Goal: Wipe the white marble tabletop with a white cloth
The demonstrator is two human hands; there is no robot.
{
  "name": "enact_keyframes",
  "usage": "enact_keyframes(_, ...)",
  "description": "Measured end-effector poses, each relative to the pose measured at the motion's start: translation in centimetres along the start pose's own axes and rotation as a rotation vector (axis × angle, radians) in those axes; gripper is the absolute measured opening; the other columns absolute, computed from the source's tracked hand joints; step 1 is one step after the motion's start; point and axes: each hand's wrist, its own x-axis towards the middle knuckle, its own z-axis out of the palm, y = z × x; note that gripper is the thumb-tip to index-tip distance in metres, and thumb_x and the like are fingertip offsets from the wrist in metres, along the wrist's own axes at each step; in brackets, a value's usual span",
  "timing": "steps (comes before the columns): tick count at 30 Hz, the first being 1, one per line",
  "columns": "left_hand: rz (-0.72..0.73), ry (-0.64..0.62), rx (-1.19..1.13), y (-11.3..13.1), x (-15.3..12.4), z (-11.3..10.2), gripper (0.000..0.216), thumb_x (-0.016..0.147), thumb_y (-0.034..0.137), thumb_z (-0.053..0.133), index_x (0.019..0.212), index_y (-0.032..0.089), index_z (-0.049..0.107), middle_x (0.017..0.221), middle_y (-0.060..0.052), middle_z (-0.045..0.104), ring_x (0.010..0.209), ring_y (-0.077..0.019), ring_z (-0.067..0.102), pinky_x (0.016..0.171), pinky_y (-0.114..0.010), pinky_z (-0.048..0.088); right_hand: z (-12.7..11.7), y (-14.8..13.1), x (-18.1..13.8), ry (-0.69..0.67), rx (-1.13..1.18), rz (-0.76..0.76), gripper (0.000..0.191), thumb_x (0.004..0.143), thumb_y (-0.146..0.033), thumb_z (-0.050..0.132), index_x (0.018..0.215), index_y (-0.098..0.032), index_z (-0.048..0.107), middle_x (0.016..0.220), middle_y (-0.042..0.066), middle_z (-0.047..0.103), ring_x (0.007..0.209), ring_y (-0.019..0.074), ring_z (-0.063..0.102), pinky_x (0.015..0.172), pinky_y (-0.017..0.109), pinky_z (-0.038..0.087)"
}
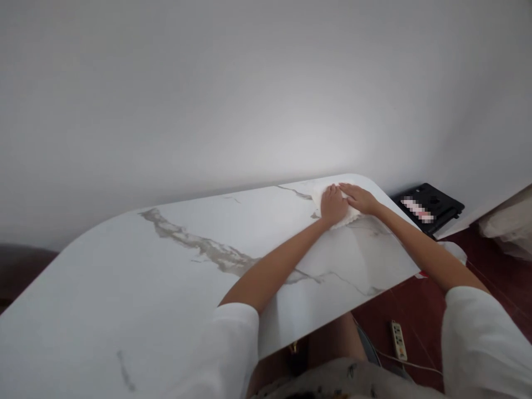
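Observation:
A white cloth lies on the far right end of a white marble-patterned table, close to the wall. My left hand presses down on the cloth with its fingers together and bent. My right hand lies flat beside it, fingers stretched out across the cloth's right part. Both arms reach far over the tabletop, and most of the cloth is hidden under the two hands.
A plain grey wall runs right behind the table. On the dark red floor at the right sit a black flat device, a power strip with a white cable, and a pale bundle.

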Motion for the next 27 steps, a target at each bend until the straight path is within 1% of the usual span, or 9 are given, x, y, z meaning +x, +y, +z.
enact_keyframes(3, 0.010, 0.004, 0.060, -3.3, 2.8, -0.2, 0.052, 0.088, 0.019, 0.031, 0.136, -0.002, 0.036, 0.144, -0.018, 0.035, 0.136, -0.0233, 0.027, 0.113, -0.036, 0.019, 0.9, 0.2, 4.6, -0.003, 0.022, -0.006, 0.059, 0.083, -0.028, 0.033, 0.140, -0.015, 0.037, 0.147, 0.005, 0.035, 0.136, 0.0189, 0.029, 0.112, 0.040, 0.023)
enact_keyframes(5, 0.002, 0.018, 0.100, -4.7, 4.4, -0.2, 0.052, 0.089, 0.020, 0.031, 0.136, -0.003, 0.035, 0.145, -0.019, 0.034, 0.136, -0.0247, 0.027, 0.113, -0.036, 0.020, 1.3, 0.7, 6.7, -0.009, 0.035, -0.005, 0.060, 0.082, -0.027, 0.034, 0.140, -0.016, 0.037, 0.147, 0.004, 0.034, 0.136, 0.0193, 0.029, 0.113, 0.040, 0.022)
enact_keyframes(7, 0.013, 0.032, 0.140, -5.2, 5.7, 0.1, 0.052, 0.090, 0.021, 0.031, 0.136, -0.003, 0.035, 0.144, -0.019, 0.034, 0.135, -0.0259, 0.029, 0.112, -0.037, 0.021, 1.5, 1.5, 8.0, -0.006, 0.038, 0.011, 0.060, 0.081, -0.026, 0.033, 0.140, -0.016, 0.037, 0.147, 0.003, 0.035, 0.136, 0.0192, 0.030, 0.113, 0.039, 0.023)
enact_keyframes(10, 0.074, 0.038, 0.177, -4.6, 7.3, 0.7, 0.050, 0.090, 0.020, 0.032, 0.135, 0.000, 0.038, 0.143, -0.019, 0.038, 0.133, -0.0262, 0.032, 0.110, -0.038, 0.024, 1.4, 3.3, 8.1, 0.005, 0.020, 0.043, 0.060, 0.082, -0.024, 0.031, 0.141, -0.013, 0.036, 0.147, 0.004, 0.035, 0.135, 0.0186, 0.030, 0.113, 0.038, 0.022)
enact_keyframes(14, 0.140, 0.037, 0.172, -2.1, 8.0, 1.8, 0.050, 0.089, 0.020, 0.032, 0.135, 0.000, 0.037, 0.142, -0.019, 0.038, 0.133, -0.0264, 0.032, 0.109, -0.039, 0.024, 0.9, 5.8, 6.1, 0.012, -0.013, 0.068, 0.059, 0.083, -0.022, 0.030, 0.141, -0.013, 0.035, 0.147, 0.004, 0.035, 0.136, 0.0170, 0.029, 0.114, 0.037, 0.022)
enact_keyframes(17, 0.165, 0.034, 0.145, 0.2, 7.4, 2.7, 0.051, 0.089, 0.021, 0.032, 0.135, -0.002, 0.036, 0.142, -0.020, 0.037, 0.133, -0.0270, 0.032, 0.109, -0.039, 0.023, 0.4, 6.9, 3.4, 0.005, -0.038, 0.112, 0.058, 0.084, -0.023, 0.029, 0.142, -0.015, 0.033, 0.148, 0.003, 0.033, 0.136, 0.0175, 0.027, 0.114, 0.038, 0.022)
enact_keyframes(19, 0.183, 0.028, 0.121, 1.7, 6.5, 3.1, 0.052, 0.090, 0.022, 0.031, 0.135, -0.002, 0.036, 0.143, -0.020, 0.036, 0.133, -0.0271, 0.031, 0.110, -0.039, 0.023, 0.0, 7.1, 1.2, 0.008, -0.048, 0.125, 0.057, 0.086, -0.025, 0.028, 0.143, -0.017, 0.032, 0.148, 0.003, 0.033, 0.137, 0.0182, 0.026, 0.114, 0.040, 0.022)
enact_keyframes(23, 0.223, -0.001, 0.086, 4.1, 3.4, 3.3, 0.052, 0.090, 0.022, 0.031, 0.137, 0.000, 0.034, 0.144, -0.020, 0.035, 0.134, -0.0273, 0.029, 0.110, -0.042, 0.023, -0.8, 5.9, -3.4, 0.028, -0.048, 0.100, 0.055, 0.090, -0.031, 0.027, 0.144, -0.021, 0.029, 0.148, 0.002, 0.033, 0.137, 0.0188, 0.026, 0.113, 0.043, 0.023)
enact_keyframes(27, 0.237, -0.006, 0.071, 6.1, -1.0, 2.7, 0.052, 0.089, 0.021, 0.031, 0.137, 0.001, 0.034, 0.143, -0.020, 0.036, 0.134, -0.0272, 0.029, 0.110, -0.042, 0.023, -1.6, 3.2, -7.9, 0.034, -0.033, 0.104, 0.056, 0.089, -0.030, 0.029, 0.143, -0.019, 0.030, 0.148, 0.004, 0.033, 0.137, 0.0206, 0.027, 0.113, 0.044, 0.024)
